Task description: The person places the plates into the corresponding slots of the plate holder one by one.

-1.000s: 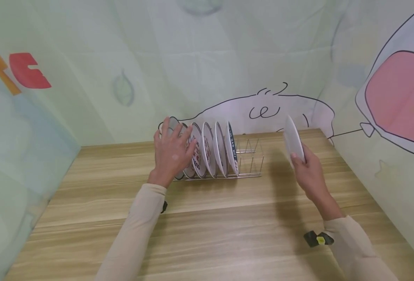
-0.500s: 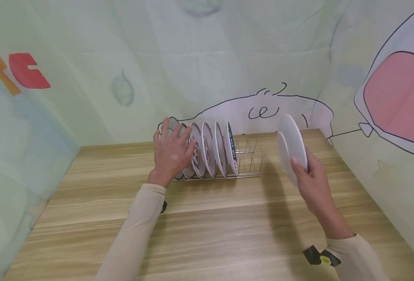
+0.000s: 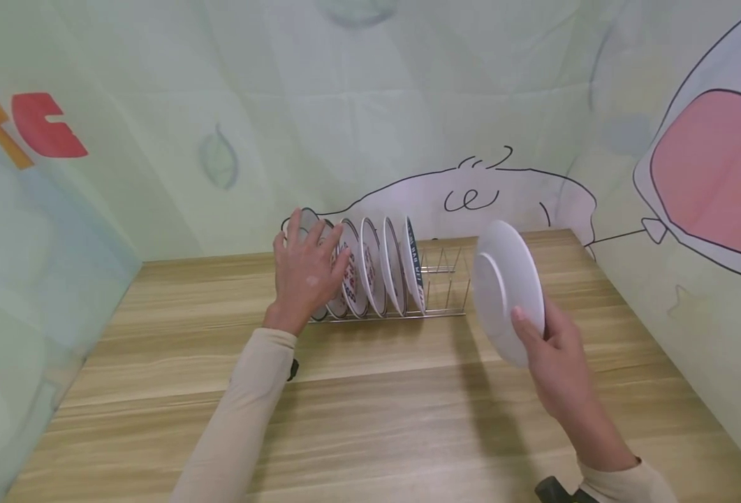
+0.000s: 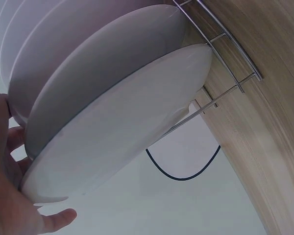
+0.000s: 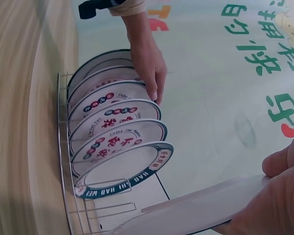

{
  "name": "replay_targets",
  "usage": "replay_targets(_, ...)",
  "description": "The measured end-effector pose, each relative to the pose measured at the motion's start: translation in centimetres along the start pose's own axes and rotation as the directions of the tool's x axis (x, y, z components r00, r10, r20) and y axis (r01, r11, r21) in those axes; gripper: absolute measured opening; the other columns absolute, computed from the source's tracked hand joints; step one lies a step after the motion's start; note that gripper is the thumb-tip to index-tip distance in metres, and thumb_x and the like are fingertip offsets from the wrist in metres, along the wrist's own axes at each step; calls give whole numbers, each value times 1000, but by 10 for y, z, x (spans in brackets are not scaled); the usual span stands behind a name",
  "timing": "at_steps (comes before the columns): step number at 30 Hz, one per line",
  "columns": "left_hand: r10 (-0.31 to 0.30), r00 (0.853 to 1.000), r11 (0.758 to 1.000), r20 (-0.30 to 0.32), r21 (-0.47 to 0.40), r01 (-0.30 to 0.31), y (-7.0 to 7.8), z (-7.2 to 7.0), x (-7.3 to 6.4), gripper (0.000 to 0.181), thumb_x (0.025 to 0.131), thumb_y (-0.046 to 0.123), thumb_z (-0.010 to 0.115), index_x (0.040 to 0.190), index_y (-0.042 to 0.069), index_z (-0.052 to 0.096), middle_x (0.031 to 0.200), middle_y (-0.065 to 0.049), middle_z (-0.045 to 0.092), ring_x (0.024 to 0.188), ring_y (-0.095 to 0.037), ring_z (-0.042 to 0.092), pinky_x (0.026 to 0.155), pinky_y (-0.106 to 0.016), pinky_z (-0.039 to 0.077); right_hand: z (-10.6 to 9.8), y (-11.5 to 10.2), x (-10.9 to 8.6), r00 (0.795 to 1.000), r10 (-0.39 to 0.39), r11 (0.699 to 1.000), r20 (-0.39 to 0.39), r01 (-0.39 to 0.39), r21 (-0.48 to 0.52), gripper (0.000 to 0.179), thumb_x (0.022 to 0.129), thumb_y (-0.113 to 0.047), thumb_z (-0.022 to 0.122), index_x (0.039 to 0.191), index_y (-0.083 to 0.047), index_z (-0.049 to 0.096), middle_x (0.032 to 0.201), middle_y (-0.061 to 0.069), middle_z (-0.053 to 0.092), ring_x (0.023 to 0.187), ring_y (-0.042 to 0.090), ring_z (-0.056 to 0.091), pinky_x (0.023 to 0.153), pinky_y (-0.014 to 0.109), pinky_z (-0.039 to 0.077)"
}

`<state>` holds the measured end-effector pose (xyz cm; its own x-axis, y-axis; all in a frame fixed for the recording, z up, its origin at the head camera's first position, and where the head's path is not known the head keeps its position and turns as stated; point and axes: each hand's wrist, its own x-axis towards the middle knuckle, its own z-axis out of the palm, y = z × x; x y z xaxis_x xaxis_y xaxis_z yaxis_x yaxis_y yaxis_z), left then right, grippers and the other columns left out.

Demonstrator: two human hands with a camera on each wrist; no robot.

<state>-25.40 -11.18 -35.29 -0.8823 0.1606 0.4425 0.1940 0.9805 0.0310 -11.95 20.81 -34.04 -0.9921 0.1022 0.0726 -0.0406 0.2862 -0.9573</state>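
My right hand (image 3: pixel 565 363) grips a white plate (image 3: pixel 496 286) by its near right edge, thumb on the footed underside. The plate is raised and tilted just right of the wire dish rack (image 3: pixel 447 314). Several plates stand on edge in the rack; the rightmost plate (image 5: pixel 125 171) has a dark green lettered rim. My left hand (image 3: pixel 307 269) rests with spread fingers on the rims of the plates at the rack's left end. In the left wrist view, its fingers touch the edge of the outermost plate (image 4: pixel 127 117) and its neighbours.
The rack's right end has bare wire slots (image 5: pixel 108 208) beside the green-rimmed plate. It stands on a wood-grain table (image 3: pixel 370 419) near the back edge. Printed cloth walls (image 3: pixel 251 140) rise behind and at both sides.
My right hand has brought the plate leftward and nearer to me, turning it so more of its underside faces the camera. The left hand has stayed in place.
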Motion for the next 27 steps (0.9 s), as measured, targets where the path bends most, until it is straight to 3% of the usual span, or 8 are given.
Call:
replay_targets(3, 1, 1000, 1000, -5, 1, -1, -1, 0, 0, 51, 102, 46, 42, 145, 22, 52, 150, -13, 52, 152, -40, 19, 113, -66, 28, 5, 2, -3, 1000, 19, 1000, 7, -19, 23, 49, 106, -24, 47, 154, -15, 39, 143, 19, 55, 105, 1, 61, 90, 32, 53)
replay_targets(9, 1, 1000, 1000, -11, 3, -1, -1, 0, 0, 51, 102, 47, 42, 145, 22, 52, 150, -13, 52, 152, -41, 20, 113, -66, 29, 15, 0, -5, 998, 16, 998, 59, -19, 58, 47, 107, -20, 45, 153, -11, 39, 145, 21, 52, 123, 30, 58, 98, 51, 50)
replay_targets(12, 1, 1000, 1000, -16, 3, -1, -1, 0, -1, 50, 102, 46, 44, 145, 22, 53, 149, -12, 52, 152, -41, 21, 113, -66, 29, 20, 0, -4, 997, 19, 995, 76, -25, 92, 48, 107, -19, 45, 153, -11, 38, 147, 22, 51, 127, 37, 55, 101, 56, 47)
replay_targets(19, 5, 1000, 1000, -6, -7, -5, 0, 1, 0, 50, 102, 46, 44, 144, 22, 53, 150, -12, 51, 152, -41, 20, 114, -66, 28, 22, 1, -5, 997, 28, 994, 65, -35, 106, 52, 106, -21, 47, 156, -19, 34, 149, 17, 50, 127, 35, 54, 100, 55, 47)
replay_targets(27, -7, 1000, 1000, 14, -8, 7, -2, -1, 0, 50, 102, 46, 43, 146, 23, 52, 152, -11, 50, 153, -40, 18, 115, -66, 26, 22, -1, -10, 995, 10, 994, 101, -21, 111, 51, 106, -24, 46, 156, -20, 35, 149, 15, 50, 128, 31, 53, 101, 54, 46)
